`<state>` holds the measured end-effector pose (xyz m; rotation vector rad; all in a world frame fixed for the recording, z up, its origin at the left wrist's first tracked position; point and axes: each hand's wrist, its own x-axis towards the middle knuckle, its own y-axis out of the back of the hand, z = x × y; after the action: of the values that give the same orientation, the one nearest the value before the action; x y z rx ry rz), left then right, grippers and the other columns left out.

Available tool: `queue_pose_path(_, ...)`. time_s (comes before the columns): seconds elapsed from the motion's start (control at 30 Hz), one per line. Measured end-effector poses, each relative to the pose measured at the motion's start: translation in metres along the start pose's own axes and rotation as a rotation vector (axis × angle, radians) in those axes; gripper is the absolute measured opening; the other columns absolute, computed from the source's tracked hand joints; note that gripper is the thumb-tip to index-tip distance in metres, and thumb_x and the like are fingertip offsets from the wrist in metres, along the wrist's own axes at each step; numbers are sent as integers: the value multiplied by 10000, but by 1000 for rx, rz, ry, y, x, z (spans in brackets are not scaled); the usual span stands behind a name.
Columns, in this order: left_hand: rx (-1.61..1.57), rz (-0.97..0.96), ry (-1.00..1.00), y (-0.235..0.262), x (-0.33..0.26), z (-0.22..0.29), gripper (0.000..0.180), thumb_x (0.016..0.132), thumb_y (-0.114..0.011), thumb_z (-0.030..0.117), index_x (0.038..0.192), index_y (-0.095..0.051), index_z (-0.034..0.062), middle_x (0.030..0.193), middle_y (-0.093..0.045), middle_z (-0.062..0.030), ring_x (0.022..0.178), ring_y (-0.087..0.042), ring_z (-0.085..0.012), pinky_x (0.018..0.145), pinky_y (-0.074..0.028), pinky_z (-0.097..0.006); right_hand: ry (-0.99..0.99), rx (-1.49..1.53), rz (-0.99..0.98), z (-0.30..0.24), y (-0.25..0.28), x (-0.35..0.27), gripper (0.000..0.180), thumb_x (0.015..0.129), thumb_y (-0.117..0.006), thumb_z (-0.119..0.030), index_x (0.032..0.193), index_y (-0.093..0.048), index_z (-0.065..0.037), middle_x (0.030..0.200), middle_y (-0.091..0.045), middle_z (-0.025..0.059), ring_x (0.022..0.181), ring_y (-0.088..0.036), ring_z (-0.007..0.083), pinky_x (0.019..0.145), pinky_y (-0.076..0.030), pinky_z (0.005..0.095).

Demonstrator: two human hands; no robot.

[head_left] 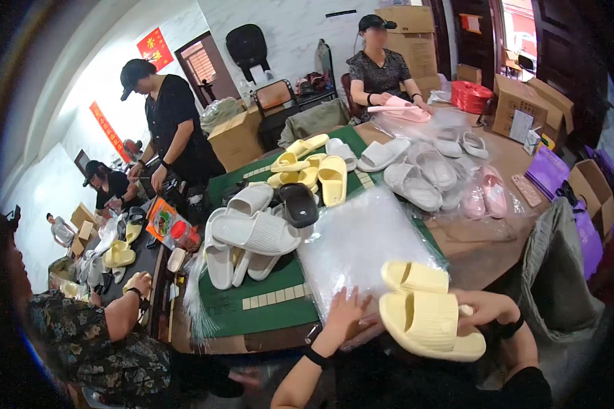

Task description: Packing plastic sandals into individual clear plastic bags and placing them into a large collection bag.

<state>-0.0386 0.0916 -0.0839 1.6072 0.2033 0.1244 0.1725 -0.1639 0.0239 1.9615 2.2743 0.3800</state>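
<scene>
A pair of pale yellow slippers [426, 317] is in my right hand [486, 308], at the near right edge of the table. The fingers wrap round the slippers' side, partly hidden behind them. My left hand [346, 315] lies with fingers spread on the near edge of a stack of clear plastic bags [361, 232]. A pile of grey slippers [256, 232] sits left of the bags, with one black slipper [299, 204] beside it. Yellow slippers [332, 180] lie behind them on the green mat [280, 317].
Bagged grey slippers [430, 177] and bagged pink slippers [486, 193] lie at the right. Across the table a co-worker holds a pink slipper [402, 110]. Other people work at the left. A grey sack [563, 273] stands at my right; a cardboard box [525, 105] is behind.
</scene>
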Motion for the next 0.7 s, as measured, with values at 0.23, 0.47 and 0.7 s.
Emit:
queue_pose_path(0.23,-316,291,-109,-8,-15,9,563,732,-656,293,1250,-500,136,1360,-394,-142,1167,-429,-372,904,-377,-488,16,128,-284,-2,-19,5,528,857,-624,-233,1291,-433,0,1267,-436,174,1225,-359,270,1039,-264,383)
queue_pose_path(0.47,-577,345,-78,-1,-18,6,518,635,-723,280,1107,-603,105,1163,-552,-153,1072,-502,-375,935,-377,-452,114,40,-409,12,-31,22,544,883,-591,-223,1326,-385,16,1321,-408,182,1255,-342,270,1048,-253,395)
queue_pose_path(0.7,-750,181,139,28,-6,7,305,772,-603,231,1033,-624,74,943,-638,-177,873,-604,-357,739,-493,-391,88,54,-365,19,-33,20,511,888,-581,-229,1300,-405,17,1205,-488,166,1139,-439,260,984,-339,376)
